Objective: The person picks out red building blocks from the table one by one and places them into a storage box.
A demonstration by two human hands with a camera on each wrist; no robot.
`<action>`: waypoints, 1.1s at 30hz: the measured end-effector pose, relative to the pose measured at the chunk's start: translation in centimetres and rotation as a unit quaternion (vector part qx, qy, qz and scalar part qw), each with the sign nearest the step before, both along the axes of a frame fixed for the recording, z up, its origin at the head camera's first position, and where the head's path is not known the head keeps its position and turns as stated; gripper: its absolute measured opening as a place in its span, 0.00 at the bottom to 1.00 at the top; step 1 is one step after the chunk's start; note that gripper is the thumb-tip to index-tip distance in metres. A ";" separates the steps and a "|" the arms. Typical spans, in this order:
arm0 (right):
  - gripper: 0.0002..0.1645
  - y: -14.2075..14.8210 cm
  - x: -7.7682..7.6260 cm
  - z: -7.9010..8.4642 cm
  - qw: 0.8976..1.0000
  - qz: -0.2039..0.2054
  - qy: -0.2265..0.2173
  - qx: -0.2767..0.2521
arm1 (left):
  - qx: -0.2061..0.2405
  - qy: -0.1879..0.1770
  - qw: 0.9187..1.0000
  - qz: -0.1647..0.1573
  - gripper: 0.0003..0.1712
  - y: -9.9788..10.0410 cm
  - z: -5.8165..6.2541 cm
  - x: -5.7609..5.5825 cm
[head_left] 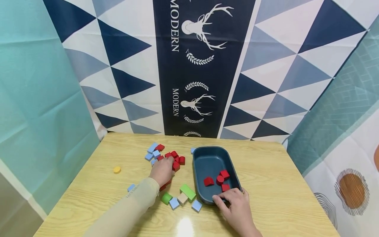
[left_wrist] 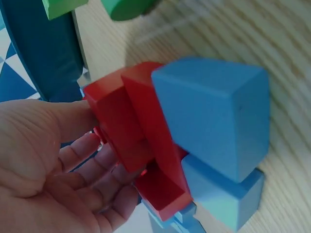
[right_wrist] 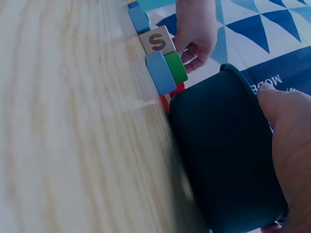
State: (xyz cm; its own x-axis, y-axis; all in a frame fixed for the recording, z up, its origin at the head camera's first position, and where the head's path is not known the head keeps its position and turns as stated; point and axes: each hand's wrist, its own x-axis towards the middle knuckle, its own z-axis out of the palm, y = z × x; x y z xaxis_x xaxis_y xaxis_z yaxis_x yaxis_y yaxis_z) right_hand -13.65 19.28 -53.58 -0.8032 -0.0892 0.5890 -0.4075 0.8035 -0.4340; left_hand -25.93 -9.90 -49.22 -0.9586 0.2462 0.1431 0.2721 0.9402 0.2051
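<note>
My left hand (head_left: 163, 171) reaches into a pile of red blocks (head_left: 176, 166). In the left wrist view its thumb and loosely bent fingers lie apart beside a red block (left_wrist: 121, 121), with blue blocks (left_wrist: 214, 111) behind; some fingertips are hidden. My right hand (head_left: 237, 209) grips the near right corner of a dark blue rectangular bin (head_left: 211, 150), thumb over the rim and fingers outside. Several red blocks, including a cylinder (head_left: 220, 179), lie inside the bin. The right wrist view shows the bin's outer side (right_wrist: 218, 145) beside the right thumb (right_wrist: 272, 102).
Several light blue blocks (head_left: 152, 148) lie at the pile's far left. Near the bin are a green block (head_left: 188, 192), a green cylinder (head_left: 166, 198), a wooden cube (head_left: 182, 198) and blue blocks (head_left: 196, 206). A yellow disc (head_left: 116, 170) lies at left. Patterned cloth (head_left: 130, 65) hangs behind the table.
</note>
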 end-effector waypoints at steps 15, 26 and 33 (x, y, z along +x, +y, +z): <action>0.11 -0.1 -0.1 0.0 1.000 0.003 0.009 0.013 | 0.190 -0.100 0.975 -0.050 0.20 0.4 2.8 0.1; 0.12 0.1 0.1 0.0 1.000 0.001 0.015 0.010 | 0.239 -0.148 0.957 -0.073 0.19 2.2 2.9 0.4; 0.12 0.2 0.0 0.0 1.000 -0.003 0.010 0.014 | 0.268 -0.185 0.942 -0.083 0.16 3.5 2.5 0.7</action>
State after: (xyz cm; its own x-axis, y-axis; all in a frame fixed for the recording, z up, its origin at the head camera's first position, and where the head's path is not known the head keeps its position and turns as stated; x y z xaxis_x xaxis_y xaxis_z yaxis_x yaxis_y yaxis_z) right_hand -13.64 19.48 -53.60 -0.7920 -0.1019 0.6020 -0.4113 0.8178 -0.4025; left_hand -25.18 -6.39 -46.77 -0.9223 0.3836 -0.0470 0.2224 0.6262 0.7473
